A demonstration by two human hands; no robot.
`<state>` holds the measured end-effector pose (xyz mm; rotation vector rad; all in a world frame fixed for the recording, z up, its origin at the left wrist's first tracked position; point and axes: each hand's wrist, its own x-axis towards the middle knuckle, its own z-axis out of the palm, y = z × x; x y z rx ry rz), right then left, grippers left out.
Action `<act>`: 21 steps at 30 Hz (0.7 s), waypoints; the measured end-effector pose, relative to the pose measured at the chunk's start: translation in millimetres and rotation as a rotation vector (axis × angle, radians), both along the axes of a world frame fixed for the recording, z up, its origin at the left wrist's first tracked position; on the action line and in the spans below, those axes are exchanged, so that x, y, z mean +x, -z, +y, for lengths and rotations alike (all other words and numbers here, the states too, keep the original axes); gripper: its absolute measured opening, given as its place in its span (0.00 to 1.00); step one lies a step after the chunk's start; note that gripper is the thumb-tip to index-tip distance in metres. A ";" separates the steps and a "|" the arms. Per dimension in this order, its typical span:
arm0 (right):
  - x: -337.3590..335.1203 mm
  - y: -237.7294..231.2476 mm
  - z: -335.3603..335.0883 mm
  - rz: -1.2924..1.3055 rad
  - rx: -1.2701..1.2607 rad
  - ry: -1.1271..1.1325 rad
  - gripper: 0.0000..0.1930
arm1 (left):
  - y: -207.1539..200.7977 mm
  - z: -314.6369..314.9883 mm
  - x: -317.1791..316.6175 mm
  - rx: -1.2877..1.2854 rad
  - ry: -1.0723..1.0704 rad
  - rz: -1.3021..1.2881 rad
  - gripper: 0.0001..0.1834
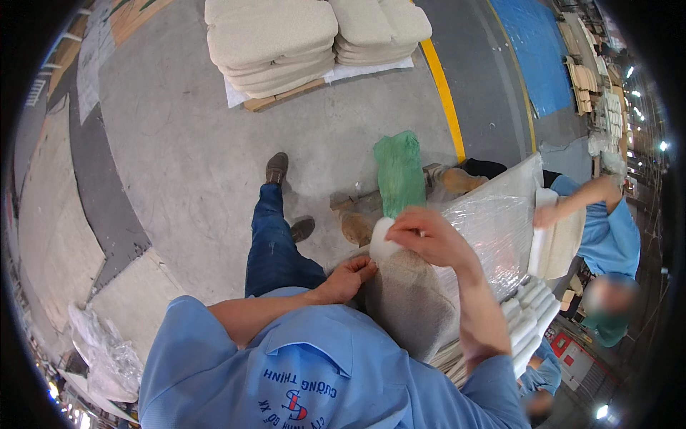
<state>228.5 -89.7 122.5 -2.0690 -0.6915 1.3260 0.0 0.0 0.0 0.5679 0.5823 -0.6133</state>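
A beige fabric-covered cushion (411, 297) lies against my front on the right side. A thin white sheet (384, 239), like foam wrap, stands up at its far end. My right hand (426, 234) reaches over the cushion, fingers bent together at the sheet's upper edge. At the sheet's lower corner, my left hand (349, 281) is closed in a pinch beside the cushion. Just what its fingertips hold is too small to make out. Past the sheet hangs a green plastic bag (401, 171).
Clear plastic film (493, 218) covers a surface to the right, where a co-worker (607, 229) in blue handles another beige cushion (561, 247). Rolled white sheets (525, 314) are stacked near my right arm. Stacked beige cushions (271, 36) sit on the floor ahead, near a yellow line (444, 93).
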 end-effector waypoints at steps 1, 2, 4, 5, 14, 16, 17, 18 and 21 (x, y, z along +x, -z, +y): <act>4.4 1.7 9.7 -0.019 -0.074 -0.233 0.14 | -8.9 0.3 1.4 -0.002 -0.001 0.019 0.08; 7.1 2.8 18.4 -0.034 -0.144 -0.467 0.14 | -17.4 1.1 2.1 -0.003 -0.002 0.037 0.08; 18.2 1.4 46.8 0.057 -0.377 -0.668 0.13 | -24.4 7.8 13.9 0.034 0.026 0.036 0.08; 22.0 1.4 59.4 0.106 -0.484 -0.763 0.13 | -26.3 13.2 18.9 0.063 0.043 0.041 0.08; 11.8 8.3 75.7 0.225 -0.486 -1.068 0.14 | -31.9 8.4 6.0 0.166 0.001 -0.001 0.11; 7.8 6.0 75.2 0.161 -0.467 -1.033 0.13 | -35.7 10.3 8.1 0.248 0.034 -0.010 0.12; 6.2 4.6 73.7 0.129 -0.456 -1.014 0.13 | -37.5 11.3 9.5 0.289 0.051 -0.015 0.12; 5.5 3.1 70.6 0.115 -0.419 -0.990 0.13 | -34.8 9.8 9.0 0.279 0.044 -0.016 0.12; 2.9 14.0 52.0 0.068 -0.294 -0.894 0.12 | -22.1 5.4 7.2 0.244 0.064 -0.038 0.12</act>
